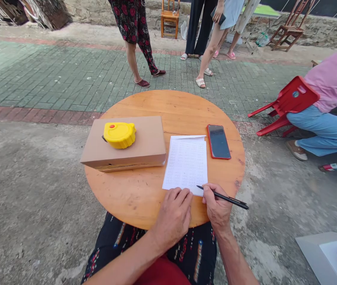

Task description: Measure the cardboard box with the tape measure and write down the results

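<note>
I see the right hand pinch the pen over the paper near the table's front edge; the left hand, fingers together, overlaps the paper's lower edge, apparently steadying it.

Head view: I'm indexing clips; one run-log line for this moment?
left hand: at near edge of paper; right hand: holds black pen, tip over paper; tape measure: on box; phone: right of paper

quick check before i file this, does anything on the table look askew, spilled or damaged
No spill or clear damage shows on the table. The papers look slightly askew: at their far end, a white edge sticks out past the top sheet.
</note>
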